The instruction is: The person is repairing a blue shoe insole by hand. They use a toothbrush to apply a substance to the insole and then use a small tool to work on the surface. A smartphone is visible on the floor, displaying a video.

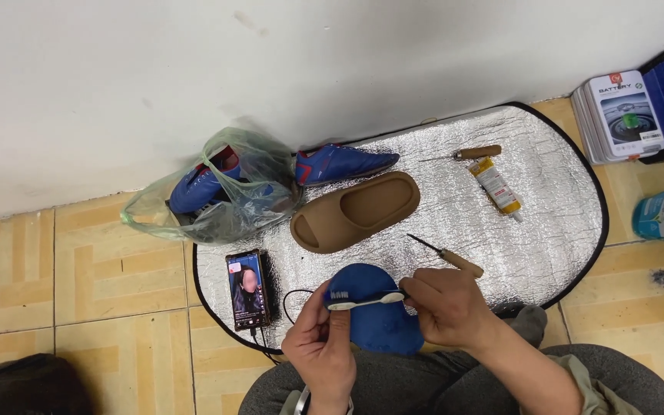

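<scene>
Lit phone; white-blue box, perhaps stacked.

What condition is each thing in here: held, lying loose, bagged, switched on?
Blue shoe: held by left hand and right hand.
Tan slide sandal: lying on the silver mat.
Phone: screen lit.
Plastic bag: open, holding a shoe.
Glue tube: lying flat.
</scene>
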